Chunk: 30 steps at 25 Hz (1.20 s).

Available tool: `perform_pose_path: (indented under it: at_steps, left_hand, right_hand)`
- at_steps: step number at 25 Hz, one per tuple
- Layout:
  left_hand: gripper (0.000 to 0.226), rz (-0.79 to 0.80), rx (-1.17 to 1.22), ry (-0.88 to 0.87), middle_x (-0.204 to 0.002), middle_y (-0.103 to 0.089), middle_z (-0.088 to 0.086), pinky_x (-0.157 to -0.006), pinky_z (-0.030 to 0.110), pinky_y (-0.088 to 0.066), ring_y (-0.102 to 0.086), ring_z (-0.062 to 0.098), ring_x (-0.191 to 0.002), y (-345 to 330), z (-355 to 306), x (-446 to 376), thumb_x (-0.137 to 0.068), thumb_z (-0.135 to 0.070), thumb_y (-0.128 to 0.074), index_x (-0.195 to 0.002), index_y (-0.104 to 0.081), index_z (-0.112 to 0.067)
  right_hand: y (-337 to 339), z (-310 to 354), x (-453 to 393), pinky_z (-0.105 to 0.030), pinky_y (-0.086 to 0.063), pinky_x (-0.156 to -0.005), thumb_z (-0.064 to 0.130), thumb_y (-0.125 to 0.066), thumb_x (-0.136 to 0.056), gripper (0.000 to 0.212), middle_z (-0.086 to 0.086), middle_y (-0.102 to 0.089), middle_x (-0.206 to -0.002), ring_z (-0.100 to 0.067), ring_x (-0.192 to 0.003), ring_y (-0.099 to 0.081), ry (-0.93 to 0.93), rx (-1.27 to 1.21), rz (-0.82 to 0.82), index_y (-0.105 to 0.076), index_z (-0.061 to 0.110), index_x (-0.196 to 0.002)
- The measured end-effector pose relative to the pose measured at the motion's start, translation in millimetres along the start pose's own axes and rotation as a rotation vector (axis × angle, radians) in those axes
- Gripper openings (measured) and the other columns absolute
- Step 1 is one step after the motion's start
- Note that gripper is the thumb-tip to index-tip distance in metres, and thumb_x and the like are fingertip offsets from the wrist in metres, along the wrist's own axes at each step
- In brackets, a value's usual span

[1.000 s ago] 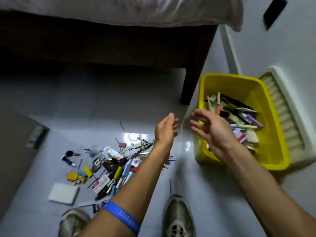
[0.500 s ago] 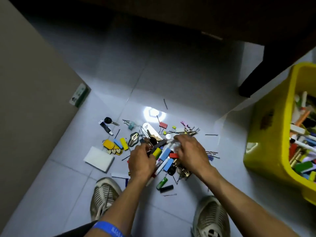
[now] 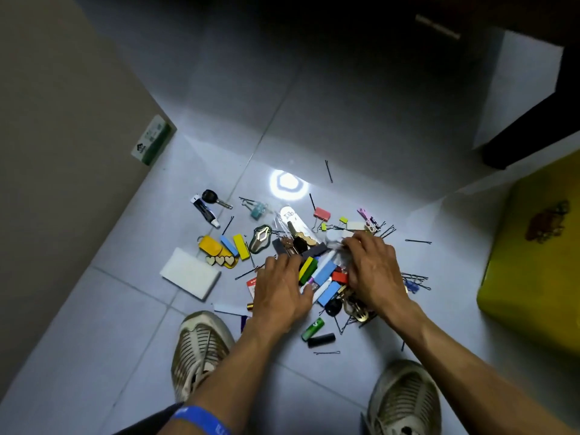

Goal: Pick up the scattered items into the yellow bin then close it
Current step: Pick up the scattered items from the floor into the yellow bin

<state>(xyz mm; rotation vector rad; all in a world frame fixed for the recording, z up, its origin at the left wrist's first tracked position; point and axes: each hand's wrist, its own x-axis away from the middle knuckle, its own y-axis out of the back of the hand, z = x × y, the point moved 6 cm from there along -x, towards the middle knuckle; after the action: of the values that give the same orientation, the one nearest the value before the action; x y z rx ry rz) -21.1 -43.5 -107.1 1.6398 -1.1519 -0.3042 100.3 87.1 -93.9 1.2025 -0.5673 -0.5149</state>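
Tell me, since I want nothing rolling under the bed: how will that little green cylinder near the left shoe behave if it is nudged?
The green cylinder looks round and smooth, lying on its side on glossy tile, so it would probably roll or slide easily. It seems rigid and small, likely light. Pinching it from above looks safer than sweeping it.

bin (image 3: 533,277): yellow | floor (image 3: 361,120): pale grey tiles | sponge (image 3: 190,273): white | binder clip (image 3: 322,213): red | wristband (image 3: 201,419): blue | shoes (image 3: 201,343): beige, striped mesh | wooden hearts (image 3: 220,260): tan
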Motion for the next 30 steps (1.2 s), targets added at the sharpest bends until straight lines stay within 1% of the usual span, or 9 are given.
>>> perform_pose_path:
  at_steps: [3,8,10,14,19,23,25,27,30]
  left_hand:
    - [0.051,-0.007,0.026,0.027,-0.125,-0.052,0.005,-0.089,0.037,-0.042,-0.048,0.023,-0.108,1,-14,-6,-0.09,-0.043,-0.058,-0.132,-0.042,-0.018]
    - [0.034,-0.023,0.27,0.049,-0.118,-0.062,0.005,-0.081,0.028,-0.044,-0.059,0.024,-0.103,18,-8,-13,-0.092,-0.012,-0.057,-0.126,-0.053,-0.017]
    - [0.034,-0.024,0.505,0.243,-0.114,-0.063,0.004,-0.076,0.029,-0.049,-0.062,0.02,-0.093,22,6,-12,-0.092,-0.005,-0.05,-0.119,-0.058,-0.023]
    - [0.03,-0.013,1.07,0.605,-0.075,-0.058,0.007,-0.052,0.03,-0.043,-0.05,0.016,-0.058,20,25,-7,-0.085,0.003,-0.04,-0.086,-0.059,-0.02]
    - [0.022,0.135,0.842,0.578,-0.065,-0.06,-0.003,-0.055,0.027,-0.041,-0.05,0.014,-0.058,19,18,-1,-0.079,-0.006,-0.05,-0.068,-0.059,-0.023]
    - [0.021,0.114,0.821,0.602,-0.075,-0.065,-0.002,-0.046,0.021,-0.042,-0.056,0.01,-0.058,11,21,6,-0.087,-0.004,-0.052,-0.08,-0.061,-0.021]
    - [0.008,0.065,0.568,0.513,-0.086,-0.066,-0.007,-0.053,0.02,-0.043,-0.059,0.009,-0.07,12,22,3,-0.089,-0.019,-0.064,-0.085,-0.06,-0.023]
    - [0.019,0.034,0.323,0.391,-0.084,-0.06,-0.01,-0.058,0.024,-0.038,-0.057,0.014,-0.075,12,17,-3,-0.084,-0.034,-0.073,-0.09,-0.058,-0.024]
    - [0.029,0.031,0.159,0.24,-0.083,-0.057,-0.007,-0.058,0.027,-0.034,-0.051,0.015,-0.073,5,6,-12,-0.08,-0.043,-0.075,-0.094,-0.059,-0.023]
  right_hand:
    - [15,7,16,-0.037,-0.046,-0.078,0.012,-0.06,-0.084,0.027,-0.007,-0.061,-0.105,-0.024,-0.09,-0.054,0.03,-0.109,-0.083,-0.061,0.014,-0.111]
    - [-7,48,44,-0.035,-0.046,-0.068,0.012,-0.072,-0.071,0.039,-0.004,-0.061,-0.105,-0.025,-0.084,-0.056,0.371,0.013,0.187,-0.066,0.016,-0.109]
    - [-11,51,40,-0.034,-0.044,-0.068,0.014,-0.076,-0.075,0.036,-0.004,-0.059,-0.104,-0.024,-0.085,-0.054,0.354,0.055,0.197,-0.066,0.017,-0.11]
    - [-20,52,43,-0.041,-0.044,-0.089,0.011,-0.06,-0.089,0.041,-0.009,-0.054,-0.119,-0.03,-0.106,-0.052,0.383,0.132,0.215,-0.054,0.014,-0.13]
    - [-21,54,41,-0.044,-0.045,-0.092,0.009,-0.052,-0.091,0.038,-0.012,-0.055,-0.118,-0.032,-0.105,-0.052,0.38,0.175,0.212,-0.05,0.01,-0.129]
    - [-20,60,44,-0.04,-0.048,-0.062,0.01,-0.064,-0.085,0.023,-0.014,-0.06,-0.093,-0.031,-0.071,-0.056,0.404,0.24,0.165,-0.061,0.004,-0.107]
    - [-25,65,48,-0.036,-0.044,-0.049,0.008,-0.063,-0.081,0.02,-0.015,-0.062,-0.083,-0.029,-0.058,-0.056,0.432,0.312,0.159,-0.066,0.001,-0.1]
    - [-26,67,48,-0.032,-0.04,-0.043,0.007,-0.059,-0.079,0.018,-0.014,-0.062,-0.077,-0.026,-0.052,-0.055,0.437,0.347,0.13,-0.069,0.001,-0.093]
    - [-23,60,48,-0.037,-0.047,-0.05,0.01,-0.07,-0.072,0.017,-0.018,-0.065,-0.093,-0.029,-0.062,-0.058,0.434,0.299,0.084,-0.068,0.003,-0.088]
